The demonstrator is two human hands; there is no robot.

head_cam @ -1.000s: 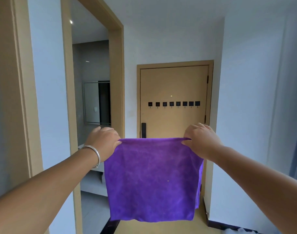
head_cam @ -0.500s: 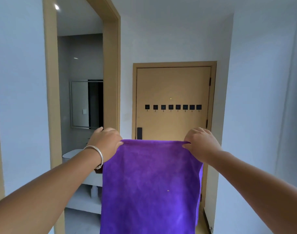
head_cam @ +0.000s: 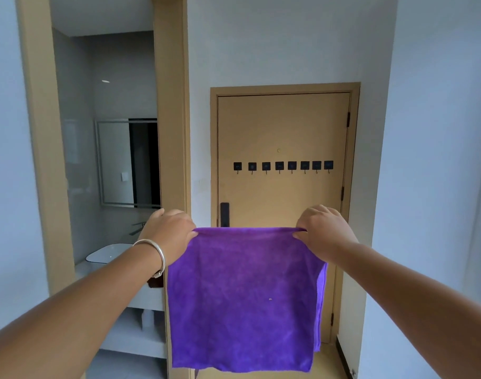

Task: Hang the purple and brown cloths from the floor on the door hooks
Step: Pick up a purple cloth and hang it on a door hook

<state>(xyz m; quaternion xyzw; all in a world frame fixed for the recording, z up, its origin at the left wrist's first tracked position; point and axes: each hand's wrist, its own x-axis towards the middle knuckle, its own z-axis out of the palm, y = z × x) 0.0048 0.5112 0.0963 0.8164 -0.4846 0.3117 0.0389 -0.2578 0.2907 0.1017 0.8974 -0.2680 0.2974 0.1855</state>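
Head view, single frame, hallway facing a door.

Item: square purple microfibre cloth [head_cam: 242, 299], held aloft at chest level, spread flat, top edge taut and level, body hanging free below. Seemingly doubled, a second layer showing along the right edge. Located well short of the tan wooden door [head_cam: 283, 127] and lower in frame than the row of eight small black square adhesive hooks [head_cam: 283, 166] across the door's middle. All hooks bare. Brown cloth: not in view.

Left hand [head_cam: 169, 236]: fingers curled, pinching the top left corner of the cloth, knuckles up, forearm extended forward; silver bangle [head_cam: 154, 254] at the wrist.

Right hand [head_cam: 325, 233]: fingers curled likewise, pinching the top right corner, back of hand up, forearm extended forward, level with the left.

Step in hand, by judgement: carrying the cloth to the door for hanging. Task barely begun.

Handling notes, advisory:
- Close the distance first; hooks well out of reach at this stance.
- Raise the top edge above hook height, then lower onto the prongs rather than pushing straight in.
- Small upturned prongs; best to catch a bunched corner or the folded edge, not a single flat layer.
- Release one corner only once the other sits firm on its hook.
- Plush fabric, likely to slip off a shallow prong if hung by too little material.

Surroundings: open doorway at left with wall mirror [head_cam: 116, 162] and white basin [head_cam: 108, 253]; black door handle [head_cam: 224, 214] beside the left hand.
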